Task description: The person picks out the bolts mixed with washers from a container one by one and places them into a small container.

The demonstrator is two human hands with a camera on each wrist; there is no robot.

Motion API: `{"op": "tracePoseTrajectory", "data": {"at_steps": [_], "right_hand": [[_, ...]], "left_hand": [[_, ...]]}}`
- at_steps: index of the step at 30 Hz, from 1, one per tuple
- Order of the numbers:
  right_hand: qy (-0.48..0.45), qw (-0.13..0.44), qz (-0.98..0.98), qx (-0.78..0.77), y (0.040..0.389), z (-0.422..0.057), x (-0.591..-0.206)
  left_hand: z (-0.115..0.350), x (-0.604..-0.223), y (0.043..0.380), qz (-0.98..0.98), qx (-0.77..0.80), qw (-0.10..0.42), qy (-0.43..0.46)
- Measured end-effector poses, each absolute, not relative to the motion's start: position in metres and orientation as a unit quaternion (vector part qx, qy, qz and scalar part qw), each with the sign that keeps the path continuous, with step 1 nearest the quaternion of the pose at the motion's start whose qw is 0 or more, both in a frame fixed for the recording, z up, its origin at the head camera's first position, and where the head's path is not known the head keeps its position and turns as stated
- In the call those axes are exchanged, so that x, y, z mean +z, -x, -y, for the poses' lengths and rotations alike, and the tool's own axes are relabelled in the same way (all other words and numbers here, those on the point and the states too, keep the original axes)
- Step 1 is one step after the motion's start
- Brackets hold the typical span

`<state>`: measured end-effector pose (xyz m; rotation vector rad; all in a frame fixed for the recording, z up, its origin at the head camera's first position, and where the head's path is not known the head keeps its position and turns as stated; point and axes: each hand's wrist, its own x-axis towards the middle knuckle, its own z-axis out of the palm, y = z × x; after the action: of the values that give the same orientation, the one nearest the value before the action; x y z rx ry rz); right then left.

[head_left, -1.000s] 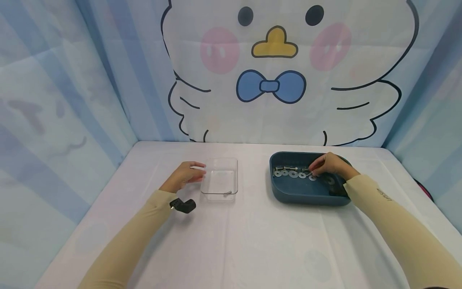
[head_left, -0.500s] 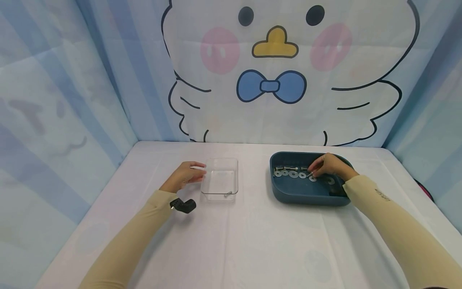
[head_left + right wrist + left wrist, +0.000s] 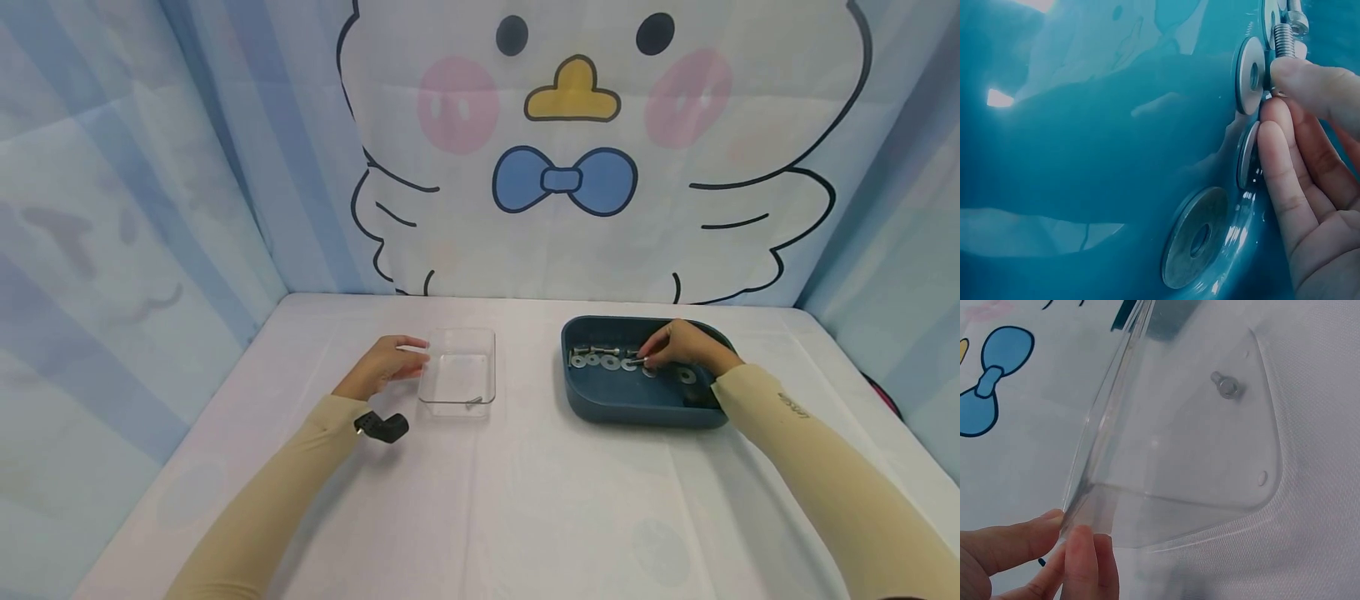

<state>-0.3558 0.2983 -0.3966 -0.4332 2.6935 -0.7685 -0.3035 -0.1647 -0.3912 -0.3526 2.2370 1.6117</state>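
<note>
Wearing a tan sleeve (image 3: 262,500) with a black device (image 3: 382,427) at the wrist, the left hand (image 3: 384,367) reaches across the white tabletop (image 3: 480,517) to a clear box (image 3: 456,405). Its grip is apart: thumb and fingers extend almost straight, with a narrow gap between them, their tips touching the box's left side near the far corner. Inside the box, a small metal bolt (image 3: 1227,387) lies on the bottom toward the near right corner.

Well apart from the box, farther right, sits a dark blue tray (image 3: 637,412). Several metal screws (image 3: 604,351) lie along its far side, and just in front of them runs a row of flat washers (image 3: 603,363). At the right end of that row, the right hand (image 3: 678,343) reaches in, its grip clamped on a threaded bolt (image 3: 1284,41) pinched between thumb and fingers. The held bolt is inside the tray, close beside the washers; its shank sticks out past the thumb tip. Another washer (image 3: 1179,256) lies apart from the fingers. Dark lettering (image 3: 795,405) marks the right sleeve (image 3: 832,475).
</note>
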Motion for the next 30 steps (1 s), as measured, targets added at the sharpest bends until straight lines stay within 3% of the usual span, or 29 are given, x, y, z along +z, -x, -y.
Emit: {"op": "tracePoseTrajectory", "data": {"at_steps": [30], "right_hand": [[0.133,0.123,-0.912,-0.367,0.3506,-0.3078,-0.3868]], "left_hand": [[0.1629,-0.3909,0.3043,-0.792,0.565,0.181,0.141]]}}
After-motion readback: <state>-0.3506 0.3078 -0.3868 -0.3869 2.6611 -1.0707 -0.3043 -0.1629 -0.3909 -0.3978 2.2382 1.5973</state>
